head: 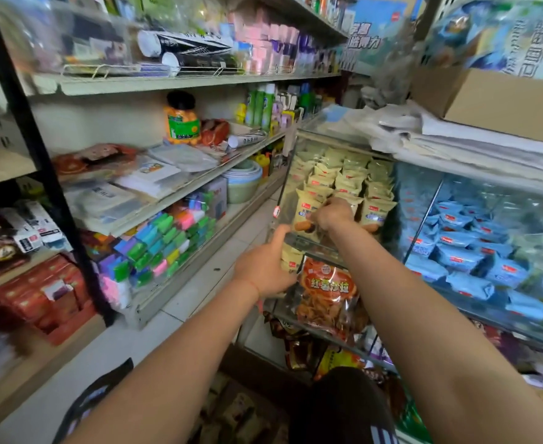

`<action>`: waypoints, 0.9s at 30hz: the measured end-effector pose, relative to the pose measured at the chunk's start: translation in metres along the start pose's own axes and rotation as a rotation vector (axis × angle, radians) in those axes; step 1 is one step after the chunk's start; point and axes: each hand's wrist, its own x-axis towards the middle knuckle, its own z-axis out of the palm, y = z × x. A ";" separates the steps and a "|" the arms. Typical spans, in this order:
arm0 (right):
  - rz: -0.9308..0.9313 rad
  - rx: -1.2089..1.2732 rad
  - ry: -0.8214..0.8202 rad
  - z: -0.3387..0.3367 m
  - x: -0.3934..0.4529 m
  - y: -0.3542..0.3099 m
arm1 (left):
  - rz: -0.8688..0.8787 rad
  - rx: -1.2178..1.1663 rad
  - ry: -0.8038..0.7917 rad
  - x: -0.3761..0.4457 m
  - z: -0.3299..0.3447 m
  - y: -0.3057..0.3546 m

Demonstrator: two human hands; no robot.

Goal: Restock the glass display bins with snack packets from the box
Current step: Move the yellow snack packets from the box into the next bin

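A glass display bin (291, 152) at centre holds several rows of cream-yellow snack packets (348, 177). My right hand (332, 214) reaches inside the bin, its fingers curled round packets in the front row. My left hand (268, 264) is at the bin's lower front corner, fingers bent around a cream-yellow packet (291, 257) there, thumb up against the glass. Below hangs an orange-red snack bag (326, 293). The box (231, 411) lies blurred at the bottom, between my arms.
A neighbouring glass bin (475, 251) on the right holds blue packets. Stacked papers (424, 139) and a cardboard carton (494, 100) sit on top. Shelves of goods (154, 200) line the left. A narrow tiled floor aisle (199, 283) runs between.
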 end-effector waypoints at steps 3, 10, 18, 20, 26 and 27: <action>0.009 -0.045 0.016 0.004 0.004 -0.001 | -0.013 -0.034 -0.030 -0.001 -0.003 0.003; -0.018 -0.055 0.009 -0.003 0.002 0.000 | 0.007 -0.080 -0.058 0.003 0.000 -0.003; -0.269 0.365 -0.034 -0.053 -0.044 -0.002 | -0.091 -0.946 -0.091 -0.003 -0.042 0.022; -0.263 0.410 -0.397 -0.066 -0.065 -0.004 | -0.090 -0.991 0.135 0.005 -0.047 0.037; -0.262 0.391 -0.636 -0.067 -0.073 0.003 | -0.042 -0.578 0.308 0.018 -0.045 0.043; -0.261 0.427 -0.535 -0.066 -0.071 0.003 | -0.042 -0.525 0.301 0.015 -0.042 0.037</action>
